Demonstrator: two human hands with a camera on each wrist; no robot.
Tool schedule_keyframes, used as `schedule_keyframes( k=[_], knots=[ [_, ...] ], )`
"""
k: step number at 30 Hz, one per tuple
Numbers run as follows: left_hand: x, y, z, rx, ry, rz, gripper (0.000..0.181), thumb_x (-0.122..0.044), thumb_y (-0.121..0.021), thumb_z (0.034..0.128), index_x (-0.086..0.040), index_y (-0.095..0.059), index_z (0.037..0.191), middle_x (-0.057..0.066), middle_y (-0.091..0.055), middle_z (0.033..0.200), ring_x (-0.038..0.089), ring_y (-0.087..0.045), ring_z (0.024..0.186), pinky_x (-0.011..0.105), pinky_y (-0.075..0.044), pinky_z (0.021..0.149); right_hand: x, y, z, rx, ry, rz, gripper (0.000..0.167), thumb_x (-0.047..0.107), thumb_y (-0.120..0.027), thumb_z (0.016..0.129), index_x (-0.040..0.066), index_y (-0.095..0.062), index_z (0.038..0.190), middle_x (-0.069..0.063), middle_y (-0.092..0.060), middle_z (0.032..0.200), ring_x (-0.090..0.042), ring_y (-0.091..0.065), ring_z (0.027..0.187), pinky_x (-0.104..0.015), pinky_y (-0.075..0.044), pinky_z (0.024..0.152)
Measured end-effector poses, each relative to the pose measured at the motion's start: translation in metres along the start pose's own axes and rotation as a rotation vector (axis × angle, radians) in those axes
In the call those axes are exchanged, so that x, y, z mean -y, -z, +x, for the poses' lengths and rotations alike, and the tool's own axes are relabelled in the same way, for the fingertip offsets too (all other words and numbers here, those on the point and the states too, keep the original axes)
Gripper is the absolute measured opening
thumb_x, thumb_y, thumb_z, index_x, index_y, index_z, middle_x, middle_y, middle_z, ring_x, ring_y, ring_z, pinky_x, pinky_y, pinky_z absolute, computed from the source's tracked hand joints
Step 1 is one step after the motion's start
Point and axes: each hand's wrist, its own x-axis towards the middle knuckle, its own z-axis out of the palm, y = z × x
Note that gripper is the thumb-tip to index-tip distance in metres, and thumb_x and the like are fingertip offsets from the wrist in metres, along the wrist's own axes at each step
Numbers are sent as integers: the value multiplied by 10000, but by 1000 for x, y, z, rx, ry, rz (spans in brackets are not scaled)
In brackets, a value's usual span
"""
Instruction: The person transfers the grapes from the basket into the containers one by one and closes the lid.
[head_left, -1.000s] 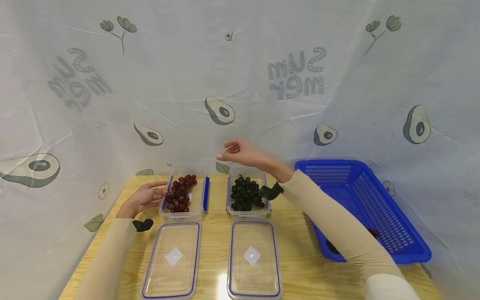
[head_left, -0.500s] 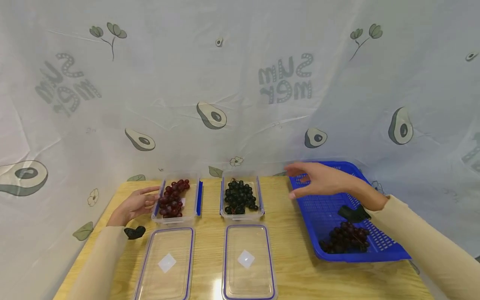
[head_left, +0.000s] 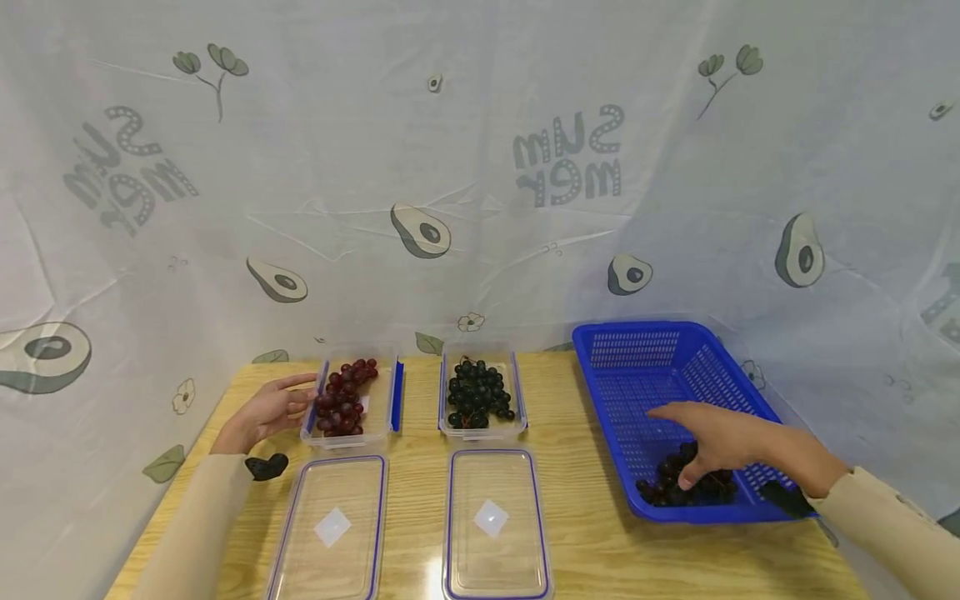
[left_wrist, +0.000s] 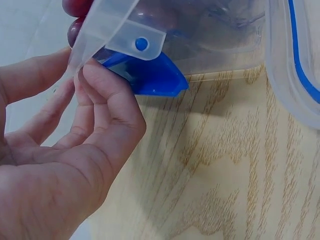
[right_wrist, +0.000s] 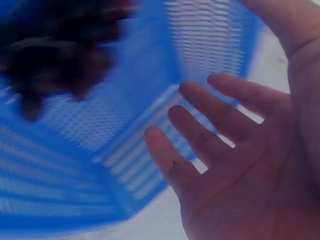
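Note:
At the left, a clear container [head_left: 386, 387] holds a bunch of red grapes [head_left: 341, 404]. My left hand [head_left: 273, 411] holds its left side; in the left wrist view, bent fingers and the thumb of this hand [left_wrist: 75, 135] meet at the wall beside a blue flap [left_wrist: 150, 75]. Over the blue basket [head_left: 630, 408] is my right hand [head_left: 727, 437], thumb and fingers spread, holding nothing. Dark grapes [head_left: 667, 487] lie in the basket's near part, partly behind that hand. In the right wrist view the fingers of the right hand [right_wrist: 240, 145] are extended, with the grapes [right_wrist: 60, 55] blurred beyond them.
A second clear container [head_left: 482, 433] with dark grapes [head_left: 476, 392] stands between the first container and the basket. Two clear lids with blue seals, the left lid [head_left: 333, 483] and the right lid [head_left: 498, 483], lie nearer on the wooden table [head_left: 585, 542]. A printed curtain [head_left: 525, 275] hangs behind.
My right hand has moved from above the dark-grape container rightward, then down over the grapes in the basket. The left hand has stayed at the red-grape container. The head view has shifted slightly.

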Motion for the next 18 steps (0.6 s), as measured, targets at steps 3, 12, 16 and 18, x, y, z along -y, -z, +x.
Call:
schedule_keyframes(
  k=[3,12,16,18],
  knots=[
    [0,1,0,-1,0,7,635,-147,-502,1120,-46,-212,1676,-127,-634,1003,42,-574,907,288,-537,852,-15,-9,-7,54,-34,11,972,307,-956,751,-43,-475,1520,-343,-464,1546,-614,-414,1406,-732,-430,1057],
    [1,4,-4,-25,-10,-1,627,-142,-505,1119,-40,-228,1671,-133,-650,1033,40,-598,927,278,-564,847,-43,-34,-8,4,15,-85,902,272,-962,737,12,-538,1489,-301,-531,1497,-579,-492,1354,-696,-490,1002],
    [2,1,-3,-27,-5,8,621,-157,-512,1119,-54,-245,1670,-118,-610,1013,57,-559,918,283,-537,841,-48,-46,-4,-8,44,-177,857,247,-974,714,73,-588,1459,-235,-585,1463,-527,-556,1312,-645,-540,955],
    [2,0,-2,-18,-12,21,619,-156,-504,1121,-48,-240,1670,-117,-614,1018,55,-560,915,288,-543,847,-50,-52,-2,-11,49,-212,833,235,-979,706,97,-611,1441,-216,-610,1438,-514,-580,1288,-642,-549,943]
  ],
)
